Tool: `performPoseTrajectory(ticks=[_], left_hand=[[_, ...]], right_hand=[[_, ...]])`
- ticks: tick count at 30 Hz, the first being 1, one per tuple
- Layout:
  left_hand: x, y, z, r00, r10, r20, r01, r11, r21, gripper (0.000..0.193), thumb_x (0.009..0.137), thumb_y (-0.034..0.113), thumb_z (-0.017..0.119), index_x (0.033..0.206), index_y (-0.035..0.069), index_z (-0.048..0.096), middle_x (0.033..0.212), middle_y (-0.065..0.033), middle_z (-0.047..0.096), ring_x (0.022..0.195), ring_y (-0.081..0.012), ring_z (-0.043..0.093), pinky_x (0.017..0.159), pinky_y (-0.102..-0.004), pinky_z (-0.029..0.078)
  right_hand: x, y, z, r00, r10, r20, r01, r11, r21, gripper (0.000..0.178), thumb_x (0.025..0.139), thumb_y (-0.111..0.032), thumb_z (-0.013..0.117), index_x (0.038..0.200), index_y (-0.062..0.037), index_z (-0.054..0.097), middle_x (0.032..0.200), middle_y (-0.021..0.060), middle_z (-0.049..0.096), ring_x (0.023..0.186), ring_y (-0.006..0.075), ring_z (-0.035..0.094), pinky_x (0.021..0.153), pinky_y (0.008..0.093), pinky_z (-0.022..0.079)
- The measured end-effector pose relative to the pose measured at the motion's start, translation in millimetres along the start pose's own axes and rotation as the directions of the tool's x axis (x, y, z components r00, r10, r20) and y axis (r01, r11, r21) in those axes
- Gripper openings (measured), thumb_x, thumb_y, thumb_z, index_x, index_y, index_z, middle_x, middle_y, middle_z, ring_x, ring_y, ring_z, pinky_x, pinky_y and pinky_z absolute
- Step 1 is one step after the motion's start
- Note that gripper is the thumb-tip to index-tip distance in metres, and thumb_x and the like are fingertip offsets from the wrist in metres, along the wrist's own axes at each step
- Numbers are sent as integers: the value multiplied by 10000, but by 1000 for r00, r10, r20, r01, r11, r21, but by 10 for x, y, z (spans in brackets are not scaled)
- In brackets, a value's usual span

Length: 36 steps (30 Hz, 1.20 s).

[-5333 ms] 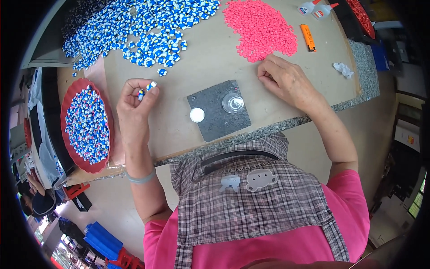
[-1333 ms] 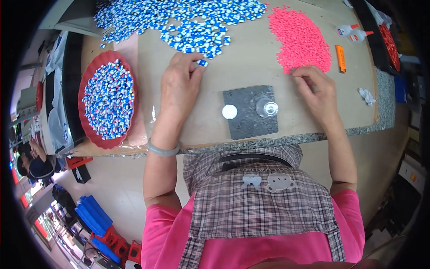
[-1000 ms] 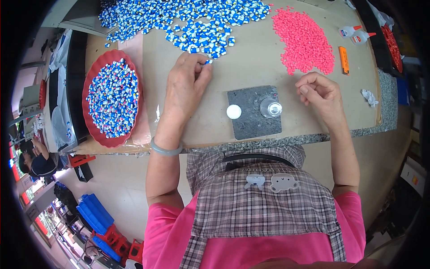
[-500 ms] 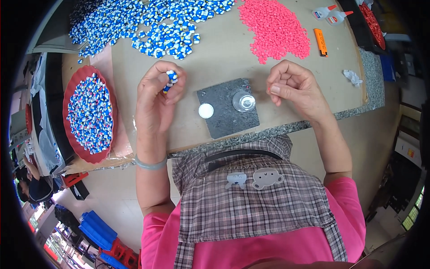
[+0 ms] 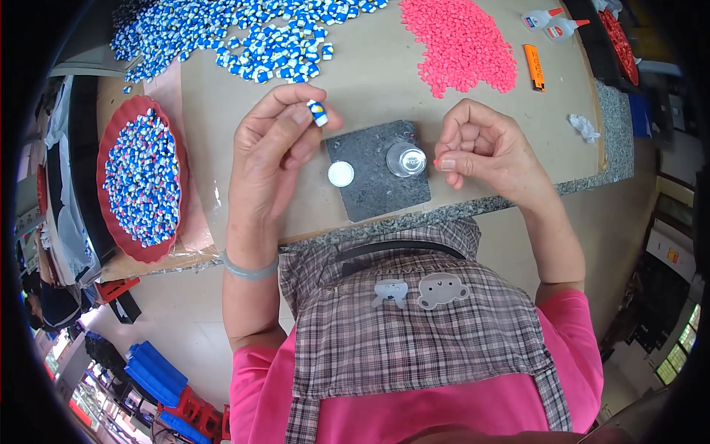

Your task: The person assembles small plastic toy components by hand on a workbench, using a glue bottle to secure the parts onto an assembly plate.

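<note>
The left hand (image 5: 272, 144) is pinching a blue-and-white piece (image 5: 317, 113) between thumb and forefinger, the piece tilting out past the thumb tip while the other fingers are curling loosely beneath. The right hand (image 5: 484, 148) is closing thumb and forefinger on a tiny pink piece (image 5: 436, 163), which is peeping out on the side facing the left hand, its remaining fingers folding toward the palm. Between the two hands, a dark slab (image 5: 370, 196) is lying on the brown-covered table (image 5: 355, 81); a white disc (image 5: 341, 174) is sitting at its left edge, to the right of the left hand and nearer the body, and a clear cup (image 5: 406, 160) is resting at its right edge, near the right fingertips. Beyond the left hand a heap of blue-and-white pieces (image 5: 274, 48) is spreading out, and beyond the right hand a heap of pink pieces (image 5: 462, 48) is lying. Well to the left of the left hand a red scalloped dish (image 5: 159, 251) is holding many more small pieces. Beyond the right hand, farther right, an orange flat object (image 5: 534, 68) is lying, with two red-tipped bottles (image 5: 563, 29) past it, while a crumpled white scrap (image 5: 584, 128) is resting off to that hand's right
</note>
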<state>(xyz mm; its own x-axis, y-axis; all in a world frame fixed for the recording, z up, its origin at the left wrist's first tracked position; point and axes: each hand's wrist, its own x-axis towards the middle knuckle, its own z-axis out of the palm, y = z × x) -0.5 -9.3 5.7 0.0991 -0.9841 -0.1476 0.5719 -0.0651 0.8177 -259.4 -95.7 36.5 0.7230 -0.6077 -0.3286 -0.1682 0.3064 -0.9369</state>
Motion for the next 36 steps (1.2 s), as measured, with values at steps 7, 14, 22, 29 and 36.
performPoseTrajectory(ticks=[7,14,22,29,36], left_hand=[[-105,-3,69,999,24,43,-27,997,75,196,937,58,559,1110,-21,606,962,-176,691,555,-18,318,497,-160,291],[-181,-13,140,997,-42,58,31,984,175,210,938,118,601,1106,-7,623,922,-124,693,578,-16,370,519,-164,326],[-270,-72,340,996,-87,32,72,944,321,199,909,88,648,1091,9,632,907,1,626,828,-50,568,690,-174,444],[-288,-264,481,996,57,65,-80,885,460,151,857,66,689,996,13,662,879,-41,681,797,-93,621,710,-239,488],[-275,-249,544,980,143,142,-201,748,633,150,833,55,696,973,16,657,841,-80,670,762,-170,656,684,-274,504]], right_hand=[[25,-68,91,998,45,-45,-50,994,-97,226,838,36,675,878,-57,473,765,40,627,603,51,570,548,192,469],[21,-88,144,996,56,-63,-65,985,-162,235,837,33,680,874,-54,465,756,36,623,606,46,559,542,192,461],[-31,-102,168,995,-43,-94,31,991,-133,222,841,17,684,873,-50,475,759,32,620,631,55,586,543,198,488],[-71,-126,249,984,-152,-96,154,988,10,223,847,38,669,893,-53,472,806,65,631,654,66,593,562,198,500],[-58,-89,282,984,-159,-84,159,987,-17,221,861,9,671,892,-58,462,796,41,629,653,51,585,559,189,493]])
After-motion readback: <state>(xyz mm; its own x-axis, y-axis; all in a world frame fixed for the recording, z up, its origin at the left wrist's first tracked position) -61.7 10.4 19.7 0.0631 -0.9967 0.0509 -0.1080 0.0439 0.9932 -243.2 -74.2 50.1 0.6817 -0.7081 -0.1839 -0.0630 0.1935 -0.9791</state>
